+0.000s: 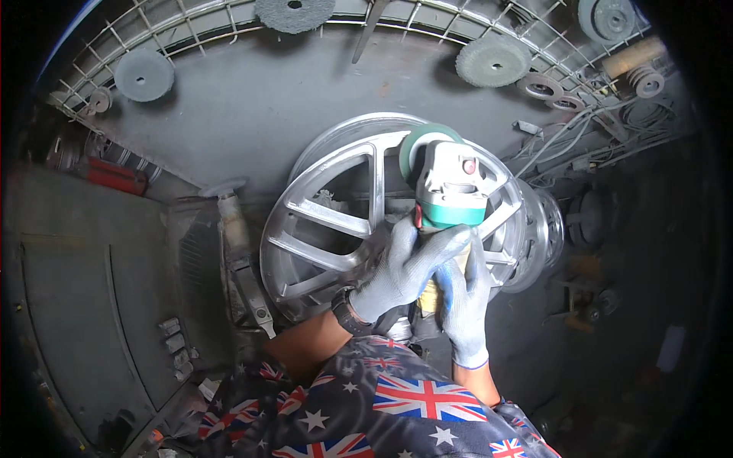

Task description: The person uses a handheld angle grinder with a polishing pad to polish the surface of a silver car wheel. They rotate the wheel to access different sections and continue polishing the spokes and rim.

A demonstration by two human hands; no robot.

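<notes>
An angle grinder [453, 183] with a grey head and a green collar sits between my two gloved hands. Its round greenish disc [411, 156] lies over the top right of a silver alloy wheel [328, 217]; whether it touches the metal I cannot tell. My left hand [401, 271], in a grey glove with a dark watch at the wrist, wraps round the body just below the collar. Lower down, my right hand [464, 305] closes round the yellowish rear part. The fingers of both hands partly hide the grinder's body.
Behind the wheel stand more silver rims [546, 229]. A wire rack [198, 34] along the far edge carries several round discs [143, 75]. Loose cables [565, 137] hang at the far right. A metal stand [244, 282] is left of the wheel, with a red object [117, 175] farther left.
</notes>
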